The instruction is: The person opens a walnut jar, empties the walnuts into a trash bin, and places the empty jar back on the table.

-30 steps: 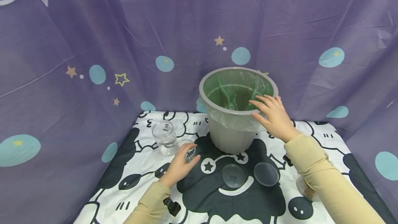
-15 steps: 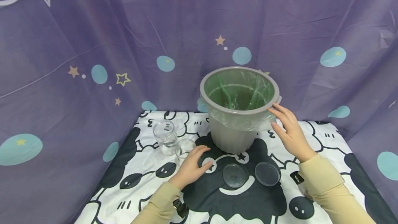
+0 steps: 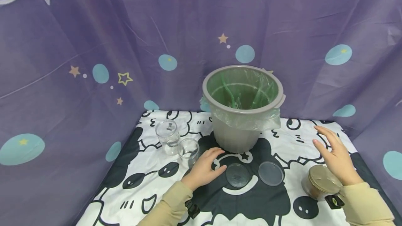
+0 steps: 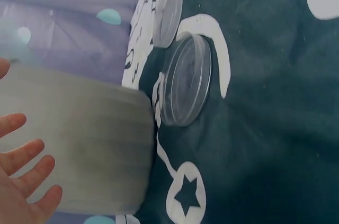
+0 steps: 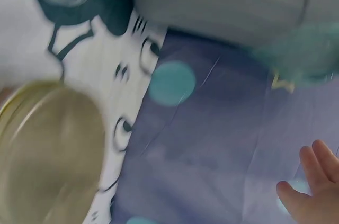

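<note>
In the head view my left hand (image 3: 205, 170) hovers beside a clear round lid (image 3: 237, 175), holding nothing, its fingers spread in the left wrist view. A second clear lid (image 3: 271, 173) lies just right of the first. My right hand (image 3: 339, 159) is off to the right with fingers apart and nothing in them. Below it stands a squat jar with a gold-coloured lid (image 3: 324, 178), partly covered by the hand and sleeve; this lid looms large in the right wrist view. Two clear, open-topped jars (image 3: 188, 148) stand left of my left hand, one behind the other.
A grey bin (image 3: 235, 137) with a thin green bag (image 3: 237, 95) folded over its rim stands at the back centre. Black-and-white cartoon cloth (image 3: 135, 198) covers the table. A purple curtain (image 3: 188, 16) hangs behind and at both sides.
My right hand has drawn away from the bin's rim and moved right and toward me, uncovering the gold-lidded jar. The left hand has shifted right from the clear jars to beside the lids.
</note>
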Demonstrator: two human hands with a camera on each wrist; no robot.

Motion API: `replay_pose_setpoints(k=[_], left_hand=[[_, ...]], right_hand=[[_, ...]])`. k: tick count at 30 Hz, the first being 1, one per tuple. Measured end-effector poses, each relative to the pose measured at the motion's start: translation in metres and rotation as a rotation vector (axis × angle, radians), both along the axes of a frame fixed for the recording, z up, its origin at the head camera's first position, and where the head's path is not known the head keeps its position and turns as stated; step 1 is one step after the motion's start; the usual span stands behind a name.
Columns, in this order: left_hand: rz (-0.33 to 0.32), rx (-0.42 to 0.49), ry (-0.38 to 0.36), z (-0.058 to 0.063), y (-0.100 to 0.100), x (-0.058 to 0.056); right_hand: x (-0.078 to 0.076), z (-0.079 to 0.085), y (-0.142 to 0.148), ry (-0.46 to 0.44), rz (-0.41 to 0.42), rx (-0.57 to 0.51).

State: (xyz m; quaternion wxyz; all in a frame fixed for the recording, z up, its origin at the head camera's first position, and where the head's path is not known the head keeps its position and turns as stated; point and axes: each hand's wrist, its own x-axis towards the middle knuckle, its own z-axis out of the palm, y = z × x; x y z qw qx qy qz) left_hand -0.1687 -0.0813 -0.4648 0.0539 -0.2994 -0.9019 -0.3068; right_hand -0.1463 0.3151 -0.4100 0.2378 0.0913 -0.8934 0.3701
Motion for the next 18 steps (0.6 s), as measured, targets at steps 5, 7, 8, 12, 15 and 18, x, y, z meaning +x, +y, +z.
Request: replay_pose_setpoints(k=[5, 7, 8, 12, 15, 18], left_hand=[[-0.022, -0.029, 0.012, 0.003, 0.011, 0.000], [-0.025, -0.027, 0.017, 0.003, 0.013, 0.000], [-0.024, -0.026, 0.014, 0.003, 0.014, 0.000], [-0.030, -0.025, 0.014, 0.002, 0.018, -0.002], [-0.042, -0.022, 0.016, 0.001, 0.021, -0.001], [-0.052, -0.017, 0.026, 0.000, 0.024, 0.000]], right_hand=[[0.014, -0.017, 0.034, -0.080, -0.066, -0.019], [0.018, -0.025, 0.047, -0.103, -0.077, -0.039], [0.020, -0.029, 0.053, -0.120, -0.085, -0.052], [0.028, -0.046, 0.071, -0.218, -0.151, -0.059], [0.034, -0.058, 0.080, -0.305, -0.198, -0.050], [0.037, -0.074, 0.091, -0.340, -0.218, -0.060]])
